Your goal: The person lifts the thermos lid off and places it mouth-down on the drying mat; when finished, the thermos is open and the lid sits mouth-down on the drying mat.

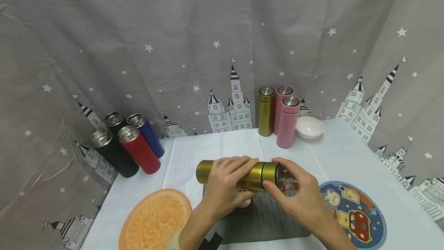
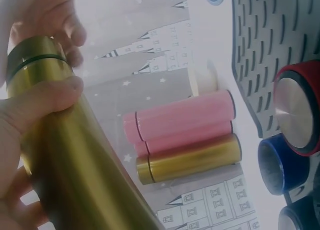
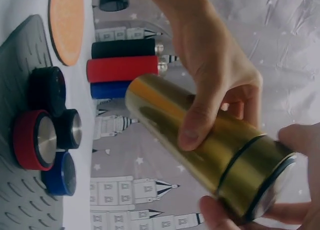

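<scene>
A gold thermos bottle (image 1: 254, 178) is held sideways over the grey mat (image 1: 277, 223), its lid end to the right. My left hand (image 1: 227, 178) grips it round the body, thumb along the near side. With thumb and fingers, my right hand (image 1: 301, 188) holds the gold lid (image 1: 269, 173), which sits against the body with a dark seam between. Beneath, on the mat, lie loose lids: a red lid (image 3: 32, 140), a blue lid (image 3: 60, 175) and two black lids (image 3: 47, 89). In the head view the hands and bottle hide most of these.
Lidless black, red (image 1: 138, 149) and blue (image 1: 145, 136) bottles stand at the left. At the back are a capped gold bottle (image 1: 266, 113), two pink bottles (image 1: 288, 126) and a white bowl (image 1: 310, 127). An orange round mat (image 1: 156, 219) and a blue cartoon mat (image 1: 357, 213) flank the grey one.
</scene>
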`<state>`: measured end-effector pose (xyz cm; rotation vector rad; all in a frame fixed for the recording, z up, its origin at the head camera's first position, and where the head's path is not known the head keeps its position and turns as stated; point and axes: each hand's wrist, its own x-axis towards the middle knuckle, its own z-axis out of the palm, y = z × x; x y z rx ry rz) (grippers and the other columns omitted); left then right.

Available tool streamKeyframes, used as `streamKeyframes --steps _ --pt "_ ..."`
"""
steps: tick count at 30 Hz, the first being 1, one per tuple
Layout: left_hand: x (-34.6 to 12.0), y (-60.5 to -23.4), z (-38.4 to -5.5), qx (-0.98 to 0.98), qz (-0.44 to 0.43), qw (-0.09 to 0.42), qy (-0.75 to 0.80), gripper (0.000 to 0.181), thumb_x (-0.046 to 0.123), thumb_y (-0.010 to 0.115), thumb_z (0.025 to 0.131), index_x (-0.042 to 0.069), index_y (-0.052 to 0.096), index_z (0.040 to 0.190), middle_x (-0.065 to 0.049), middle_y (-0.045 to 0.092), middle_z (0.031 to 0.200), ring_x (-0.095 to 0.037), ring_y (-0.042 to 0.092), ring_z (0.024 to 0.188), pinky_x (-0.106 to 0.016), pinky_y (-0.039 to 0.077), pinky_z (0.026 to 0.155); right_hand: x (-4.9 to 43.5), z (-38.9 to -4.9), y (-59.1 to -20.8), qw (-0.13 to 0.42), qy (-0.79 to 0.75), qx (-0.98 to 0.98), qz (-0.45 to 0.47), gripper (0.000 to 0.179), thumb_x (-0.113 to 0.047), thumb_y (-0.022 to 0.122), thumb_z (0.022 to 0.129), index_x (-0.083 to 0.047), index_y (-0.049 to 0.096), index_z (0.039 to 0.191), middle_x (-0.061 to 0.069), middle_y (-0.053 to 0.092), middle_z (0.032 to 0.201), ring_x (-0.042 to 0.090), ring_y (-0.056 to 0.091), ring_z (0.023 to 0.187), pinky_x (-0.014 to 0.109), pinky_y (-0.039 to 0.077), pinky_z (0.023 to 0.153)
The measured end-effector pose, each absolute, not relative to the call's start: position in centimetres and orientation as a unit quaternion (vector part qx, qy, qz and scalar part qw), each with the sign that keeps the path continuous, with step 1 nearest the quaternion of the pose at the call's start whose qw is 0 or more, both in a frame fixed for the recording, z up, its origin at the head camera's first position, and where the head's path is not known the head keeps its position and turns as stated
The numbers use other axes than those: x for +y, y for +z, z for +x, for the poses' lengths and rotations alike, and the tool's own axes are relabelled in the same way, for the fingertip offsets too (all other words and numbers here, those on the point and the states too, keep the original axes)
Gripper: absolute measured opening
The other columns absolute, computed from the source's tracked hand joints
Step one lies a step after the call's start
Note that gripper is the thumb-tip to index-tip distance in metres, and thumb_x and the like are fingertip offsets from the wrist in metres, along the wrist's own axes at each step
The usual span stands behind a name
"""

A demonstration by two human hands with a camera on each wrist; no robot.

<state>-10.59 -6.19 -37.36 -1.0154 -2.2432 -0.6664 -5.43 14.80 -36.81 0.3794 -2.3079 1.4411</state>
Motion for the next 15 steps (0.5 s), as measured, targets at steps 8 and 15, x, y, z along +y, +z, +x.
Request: streamKeyframes --steps 8,15 --pt "-5.99 -37.97 -10.21 -0.843 -0.382 0.275 -0.262 0.075 0.029 0.095 0.063 0.019 0.066 0.132 0.005 0.068 0.122 -0.016 0.063 0.109 -0.041 0.048 0.090 14.42 -5.18 -36.30 0.176 0.501 -0.840 0.110 0.051 -0.032 0.084 0.082 -0.013 0.061 0.123 0.002 0.067 0.108 0.016 0.064 0.089 0.027 0.057 0.063" --pt "-6.47 -37.35 -10.13 -0.838 -0.405 0.251 -0.266 0.077 0.030 0.096 0.058 0.019 0.068 0.129 0.006 0.069 0.121 -0.014 0.064 0.106 -0.038 0.049 0.084 14.63 -4.85 -36.48 0.201 0.480 -0.838 0.166 0.048 -0.023 0.084 0.082 -0.016 0.060 0.123 -0.007 0.062 0.111 0.011 0.061 0.085 0.027 0.056 0.066"
